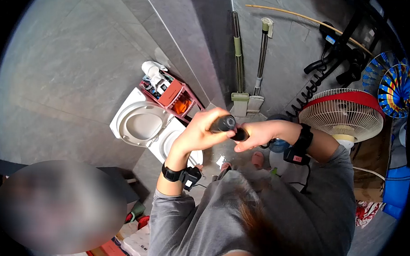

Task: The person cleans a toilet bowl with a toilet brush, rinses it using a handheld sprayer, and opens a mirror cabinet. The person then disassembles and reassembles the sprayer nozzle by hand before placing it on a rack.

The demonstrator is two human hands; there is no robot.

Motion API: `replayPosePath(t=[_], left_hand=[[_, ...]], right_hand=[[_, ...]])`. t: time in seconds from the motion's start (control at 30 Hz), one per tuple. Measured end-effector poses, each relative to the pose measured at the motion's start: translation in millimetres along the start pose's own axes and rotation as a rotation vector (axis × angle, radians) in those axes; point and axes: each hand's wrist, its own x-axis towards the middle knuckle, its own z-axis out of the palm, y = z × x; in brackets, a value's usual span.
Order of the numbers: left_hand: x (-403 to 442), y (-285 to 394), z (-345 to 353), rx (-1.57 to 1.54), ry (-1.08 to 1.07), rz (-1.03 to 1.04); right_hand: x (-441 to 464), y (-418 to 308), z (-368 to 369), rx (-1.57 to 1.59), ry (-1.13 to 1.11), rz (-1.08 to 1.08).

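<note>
In front of my chest, my left hand (198, 127) is closed around a dark cylinder (224, 123) with a rounded, slightly shiny end. Its exact kind is not clear. My right hand (261, 132) is right beside it, fingers curled on a second black round piece (242, 134). The two dark pieces nearly meet; I cannot tell whether they are joined. A black strap with a small box sits on each of my wrists.
A white toilet (144, 121) stands left, by a pink rack (193, 97) of small items. Two long-handled floor tools (240, 100) lean on the wall. Right are a red-rimmed fan (341, 114), black handlebars (338, 56) and cardboard (370, 183). The lower left is blurred.
</note>
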Motion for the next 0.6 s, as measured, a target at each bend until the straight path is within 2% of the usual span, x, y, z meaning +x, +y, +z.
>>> replayPosePath(t=[0.03,0.07,0.1,0.17,0.2,0.23,0.3,0.33,0.43,0.47,0.5,0.6], left_hand=[[0,-9,2,-0.162,0.066,-0.034],[2,-14,7,-0.320,0.196,-0.016],[5,-25,17,-0.029,0.512,-0.017],[24,-47,42,-0.228,0.952,-0.109],[22,-61,42,-0.453,0.800,-0.286],[34,-31,54,-0.776,0.822,-0.320],[52,-17,62,-1.311,0.940,-0.236],[60,-21,62,-1.360,0.978,-0.166],[70,-30,47,-1.325,1.102,-0.251],[72,-30,46,-1.255,1.156,-0.288],[70,-34,45,-1.256,1.159,-0.285],[58,-42,43,-0.979,0.898,-0.192]], right_hand=[[-5,-11,-3,-0.004,0.002,0.000],[-8,-21,-7,-0.211,0.285,-0.006],[-9,-27,-11,-0.413,0.565,-0.012],[0,-22,-27,-1.109,1.227,-0.133],[5,-26,-33,-1.212,1.357,-0.146],[12,-28,-36,-1.224,1.359,-0.153],[27,-26,-35,-1.311,1.465,-0.219],[31,-27,-36,-1.283,1.491,-0.276],[44,-24,-30,-1.210,1.446,-0.213],[45,-23,-27,-1.009,1.334,-0.130],[47,-20,-25,-1.011,1.331,-0.133],[53,-14,-21,-0.596,1.116,-0.252]])
